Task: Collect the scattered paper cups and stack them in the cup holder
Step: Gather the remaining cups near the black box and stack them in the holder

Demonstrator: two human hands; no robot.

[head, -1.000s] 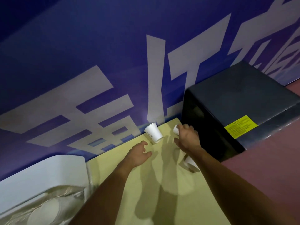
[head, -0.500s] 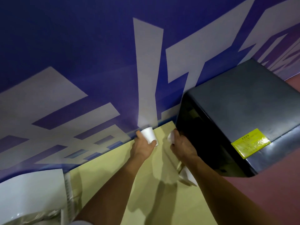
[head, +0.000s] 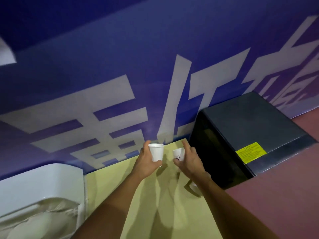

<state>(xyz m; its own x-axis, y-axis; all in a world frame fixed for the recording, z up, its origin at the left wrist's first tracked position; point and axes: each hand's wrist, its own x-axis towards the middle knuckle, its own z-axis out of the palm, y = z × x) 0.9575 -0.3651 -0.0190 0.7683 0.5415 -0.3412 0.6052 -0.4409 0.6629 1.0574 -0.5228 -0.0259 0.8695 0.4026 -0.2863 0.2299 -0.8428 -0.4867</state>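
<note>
Left hand [head: 146, 163] raised cup [head: 156, 152], yellow label [head: 251, 152] illegible

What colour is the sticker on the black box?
The sticker on the black box is yellow; head view.

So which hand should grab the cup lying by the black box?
Probably right: the right hand, holding a printed cup, is nearer the lying cup than the left hand, holding a plain cup.
</note>
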